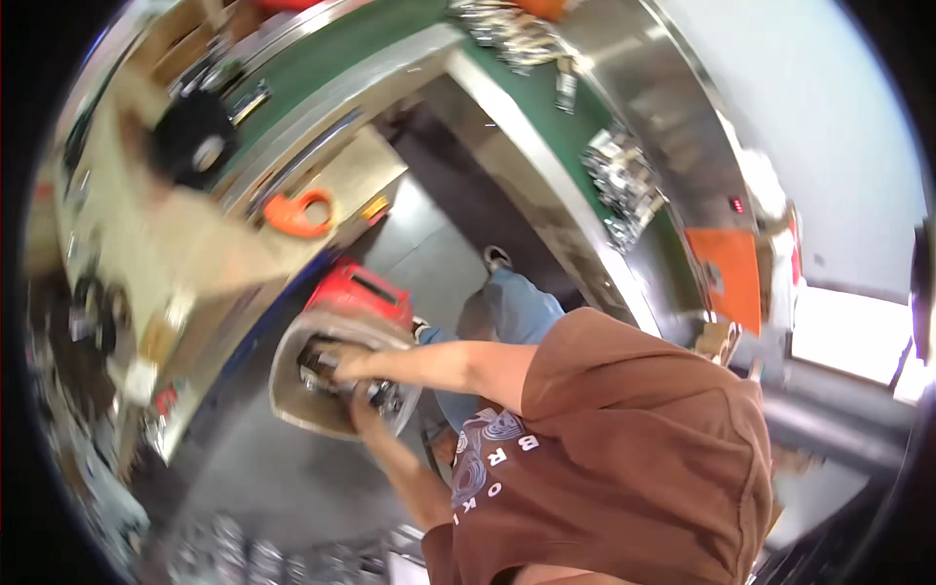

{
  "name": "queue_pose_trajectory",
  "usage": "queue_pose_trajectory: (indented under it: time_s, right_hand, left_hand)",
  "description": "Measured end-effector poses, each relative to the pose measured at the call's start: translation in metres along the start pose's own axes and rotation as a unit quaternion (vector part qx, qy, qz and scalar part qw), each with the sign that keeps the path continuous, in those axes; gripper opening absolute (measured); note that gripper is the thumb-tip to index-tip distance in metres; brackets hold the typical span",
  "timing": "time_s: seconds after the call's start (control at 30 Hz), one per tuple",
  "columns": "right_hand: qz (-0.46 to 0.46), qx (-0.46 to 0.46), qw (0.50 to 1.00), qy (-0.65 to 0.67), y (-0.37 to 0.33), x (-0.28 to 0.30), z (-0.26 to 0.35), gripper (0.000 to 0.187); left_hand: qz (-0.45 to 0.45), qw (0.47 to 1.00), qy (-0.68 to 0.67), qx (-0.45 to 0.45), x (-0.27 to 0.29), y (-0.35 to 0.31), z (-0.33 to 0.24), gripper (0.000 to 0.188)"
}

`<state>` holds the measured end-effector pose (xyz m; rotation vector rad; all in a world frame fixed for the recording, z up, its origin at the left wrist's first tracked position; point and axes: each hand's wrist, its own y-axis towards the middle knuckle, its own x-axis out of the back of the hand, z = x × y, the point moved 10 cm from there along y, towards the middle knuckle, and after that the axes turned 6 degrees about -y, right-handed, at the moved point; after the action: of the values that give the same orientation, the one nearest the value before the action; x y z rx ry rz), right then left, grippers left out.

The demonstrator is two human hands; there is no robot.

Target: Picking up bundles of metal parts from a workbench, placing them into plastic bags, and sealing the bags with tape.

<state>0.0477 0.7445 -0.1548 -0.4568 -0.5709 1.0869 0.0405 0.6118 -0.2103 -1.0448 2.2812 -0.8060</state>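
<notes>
A pale, wide-mouthed bin (283,385) with shiny metal parts (387,398) inside stands low in front of me. Both my arms reach down into it. My right hand (346,361) is closed at a dark, glossy piece (317,366) near the bin's far side; blur hides its exact kind. Lower and nearer, my left hand (363,405) is inside the rim by the metal parts, its fingers mostly hidden and smeared. A red plastic crate or box (361,292) touches the bin's upper side.
A light workbench (229,244) carries an orange tape dispenser (300,214) and a yellow item (374,209). Another person in a black cap (195,141) leans there, blurred. Green conveyor belts (575,146) hold piles of metal parts (619,180). An orange panel (726,278) stands at right.
</notes>
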Motion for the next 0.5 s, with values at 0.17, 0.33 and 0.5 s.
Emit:
queue_pose_trajectory:
  time_s: [0.17,0.33,0.5]
  right_hand:
    - [0.032,0.295,0.931,0.211,-0.109,0.14,0.086,0.054]
    - [-0.536,-0.075,0.838,-0.066,-0.285,0.436,-0.17,0.04]
    - [-0.702,-0.503,0.49,0.124,-0.52,0.496,-0.475,0.079]
  left_hand:
    - [-0.3,0.865,0.224,-0.335,-0.075,-0.039,-0.204,0.04]
    - [0.062,0.853,0.364,-0.369,-0.415,0.03,-0.19,0.038]
    - [0.255,0.637,0.59,-0.425,-0.72,0.063,-0.036,0.058]
